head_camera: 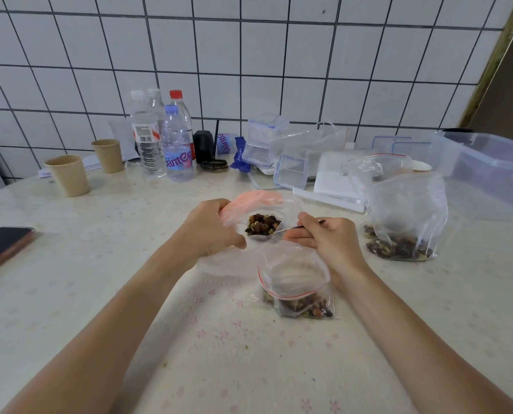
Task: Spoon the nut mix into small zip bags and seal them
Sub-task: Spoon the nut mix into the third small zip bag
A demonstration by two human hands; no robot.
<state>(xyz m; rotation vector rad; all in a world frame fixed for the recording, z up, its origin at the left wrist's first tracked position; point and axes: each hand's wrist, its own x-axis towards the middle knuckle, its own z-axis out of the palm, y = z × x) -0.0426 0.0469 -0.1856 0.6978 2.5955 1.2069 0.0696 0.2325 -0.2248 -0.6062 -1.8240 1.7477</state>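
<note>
Pink-tinted source bag (pixel 243 204): L hand (pixel 210 228) grips its rim, fingers curled round the plastic, holding the mouth open. Loaded spoon (pixel 262 230) sits at that mouth, handle running right into R hand (pixel 324 240), fingers pinching it. Small zip bag (pixel 294 279) lies on the bench just nearer the person than the spoon, mouth gaping up, touching R wrist. Judged next: short pull back, then tip.

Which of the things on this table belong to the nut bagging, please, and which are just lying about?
In use:
- left hand holding the supply bag
- right hand holding the spoon of nut mix
- open small zip bag
- filled zip bag

Lying about:
- water bottles
- paper cups
- phone
- plastic containers
</note>
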